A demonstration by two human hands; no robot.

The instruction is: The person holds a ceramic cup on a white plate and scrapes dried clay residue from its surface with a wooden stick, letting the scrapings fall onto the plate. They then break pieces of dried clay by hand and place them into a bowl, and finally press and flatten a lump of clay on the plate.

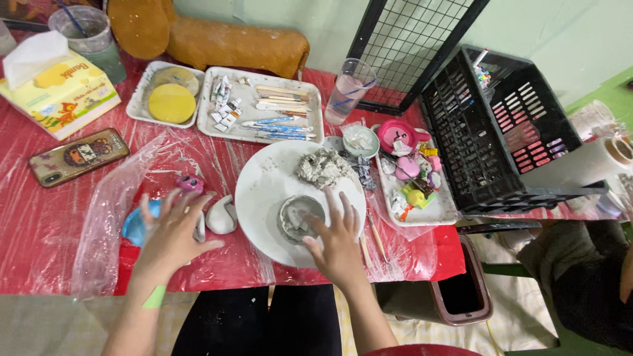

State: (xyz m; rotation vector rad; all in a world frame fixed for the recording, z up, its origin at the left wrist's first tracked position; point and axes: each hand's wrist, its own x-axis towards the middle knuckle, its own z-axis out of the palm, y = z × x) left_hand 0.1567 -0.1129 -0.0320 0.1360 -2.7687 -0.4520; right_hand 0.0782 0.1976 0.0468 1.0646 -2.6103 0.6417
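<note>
Worktop: red surface under clear plastic film, glossy, wrinkled, with glare streaks. Round white turntable disc: matt, smeared with grey residue. Small grey clay bowl: wet-looking, rough, uneven rim. Lump of grey clay: crumbly, coarse. White rectangular plastic tray: smooth, slightly soiled; wooden-handled modelling tools in it, matt. Round yellow sponge: porous, dull. Black plastic crate: latticed, semi-gloss. Clear plastic cup: transparent, shiny. Yellow cardboard tissue box: printed, satin; soft white paper tissue on top. Clear plastic bag: thin, crinkled, glossy.
</note>
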